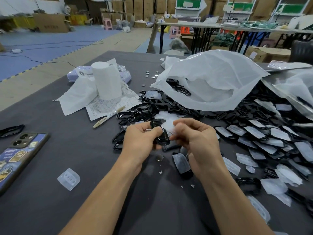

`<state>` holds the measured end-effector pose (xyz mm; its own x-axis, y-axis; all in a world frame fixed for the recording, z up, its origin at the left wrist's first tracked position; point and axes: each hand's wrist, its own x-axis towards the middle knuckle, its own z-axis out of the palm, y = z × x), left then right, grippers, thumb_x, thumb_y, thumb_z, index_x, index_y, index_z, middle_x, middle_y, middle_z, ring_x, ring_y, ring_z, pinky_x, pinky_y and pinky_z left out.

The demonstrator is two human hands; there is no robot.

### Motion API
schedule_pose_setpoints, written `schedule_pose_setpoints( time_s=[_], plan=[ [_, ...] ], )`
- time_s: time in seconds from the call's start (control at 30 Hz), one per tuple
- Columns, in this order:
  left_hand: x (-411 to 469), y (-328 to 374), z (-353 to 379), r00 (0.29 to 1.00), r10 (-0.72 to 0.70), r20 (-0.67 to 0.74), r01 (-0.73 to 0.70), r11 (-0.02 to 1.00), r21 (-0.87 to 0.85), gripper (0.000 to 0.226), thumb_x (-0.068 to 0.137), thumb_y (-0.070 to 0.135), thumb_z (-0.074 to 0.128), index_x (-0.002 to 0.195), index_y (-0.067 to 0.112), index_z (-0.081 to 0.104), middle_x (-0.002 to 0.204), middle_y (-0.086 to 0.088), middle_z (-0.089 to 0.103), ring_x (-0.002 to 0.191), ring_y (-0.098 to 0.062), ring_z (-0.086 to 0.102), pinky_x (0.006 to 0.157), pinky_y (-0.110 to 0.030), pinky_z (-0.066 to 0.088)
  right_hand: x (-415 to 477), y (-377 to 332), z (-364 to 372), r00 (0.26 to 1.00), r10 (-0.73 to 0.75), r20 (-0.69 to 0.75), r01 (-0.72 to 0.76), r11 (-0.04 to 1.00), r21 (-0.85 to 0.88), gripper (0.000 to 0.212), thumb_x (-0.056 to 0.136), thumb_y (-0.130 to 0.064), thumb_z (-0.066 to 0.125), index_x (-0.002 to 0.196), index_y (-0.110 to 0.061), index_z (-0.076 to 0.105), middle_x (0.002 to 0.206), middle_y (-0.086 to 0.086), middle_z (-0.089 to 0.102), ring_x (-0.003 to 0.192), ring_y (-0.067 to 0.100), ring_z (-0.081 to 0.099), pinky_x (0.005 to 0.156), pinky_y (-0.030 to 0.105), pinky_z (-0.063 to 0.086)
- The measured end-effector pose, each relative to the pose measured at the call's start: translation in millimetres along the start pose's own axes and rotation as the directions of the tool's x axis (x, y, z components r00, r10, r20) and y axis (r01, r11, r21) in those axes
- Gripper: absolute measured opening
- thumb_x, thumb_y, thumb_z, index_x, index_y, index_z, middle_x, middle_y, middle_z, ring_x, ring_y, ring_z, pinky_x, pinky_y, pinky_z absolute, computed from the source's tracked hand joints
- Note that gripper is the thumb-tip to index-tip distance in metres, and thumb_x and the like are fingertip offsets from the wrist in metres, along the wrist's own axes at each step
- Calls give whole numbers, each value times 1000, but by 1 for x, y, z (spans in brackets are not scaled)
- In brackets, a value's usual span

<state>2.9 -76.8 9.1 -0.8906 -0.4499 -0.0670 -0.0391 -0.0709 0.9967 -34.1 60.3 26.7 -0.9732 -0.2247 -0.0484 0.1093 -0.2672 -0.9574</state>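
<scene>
My left hand (141, 139) grips a black plastic frame (160, 133) above the grey table (84, 158). My right hand (196, 134) pinches a clear rubbery pad (171, 125) against that frame's upper right side. Both hands meet over the middle of the table. A coin-like metal disc (159, 157) lies just below them, and a black shell with a clear pad in it (182, 164) sits under my right wrist. Behind the hands spreads a heap of black frames (152, 107).
A phone (18, 155) lies at the left edge, a loose clear pad (69, 179) nearer me. A pen (109, 117), papers and a white roll (107, 80) sit behind left. A big white bag (208, 78) and rows of padded shells (264, 139) fill the right.
</scene>
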Motion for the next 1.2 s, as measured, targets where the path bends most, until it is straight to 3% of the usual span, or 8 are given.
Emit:
schedule_pose_setpoints(
  time_s=[0.13,0.4,0.5,0.6,0.8,1.0,1.1,1.2],
  plan=[
    [0,-1,0,1000,4,3,-4,1000,4,32,91,1,68,67,20,78,70,-6,76,57,-11,68,49,-21,51,3,1,-6,998,-6,56,9,999,-48,28,87,14,66,103,-9,71,72,9,69,62,16,63,59,21,52],
    [4,-8,0,1000,21,0,-21,999,42,29,91,4,70,72,23,81,73,-8,77,56,-12,67,49,-21,52,11,-8,-25,999,-24,28,32,947,-318,47,91,17,55,63,-17,73,63,-4,63,58,6,54,64,24,50],
    [4,-10,0,999,33,22,-34,998,59,24,90,6,70,79,23,83,71,-7,77,53,-12,65,48,-21,51,11,-8,-23,999,-47,5,46,942,-332,48,99,13,48,87,-22,78,70,-3,59,56,8,62,70,35,62],
    [5,-13,0,998,34,45,-38,996,85,21,89,8,70,80,23,83,68,-5,76,49,-14,61,46,-23,50,9,-4,-19,996,-58,62,73,957,-281,39,92,15,57,107,-20,63,69,2,62,55,21,64,53,33,57],
    [2,-15,-2,993,31,118,-49,987,150,15,87,14,72,82,24,83,75,-10,78,55,-18,63,54,-33,59,8,-6,-23,990,-137,-44,117,945,-304,29,77,11,78,65,-14,67,58,6,67,51,18,58,48,25,47],
    [4,-17,-1,995,-7,95,-8,988,156,19,87,12,80,72,24,81,73,-10,78,62,-23,67,60,-35,58,7,-13,-25,994,-34,104,58,970,-235,21,83,12,71,86,-8,69,63,11,64,53,18,51,48,24,43],
    [3,-16,-2,988,6,155,-35,982,188,11,84,23,86,74,25,82,72,-7,78,62,-21,66,58,-39,57,2,-10,-20,975,30,219,62,914,-400,17,79,7,76,77,-10,76,59,14,66,50,19,53,48,28,44],
    [0,-14,-2,980,10,197,-45,983,177,5,83,19,85,85,23,85,78,-12,79,69,-27,67,62,-49,59,-1,-6,-15,989,-16,144,96,815,-571,17,75,-6,84,69,-21,80,61,0,73,51,11,62,54,24,48]
  ],
)
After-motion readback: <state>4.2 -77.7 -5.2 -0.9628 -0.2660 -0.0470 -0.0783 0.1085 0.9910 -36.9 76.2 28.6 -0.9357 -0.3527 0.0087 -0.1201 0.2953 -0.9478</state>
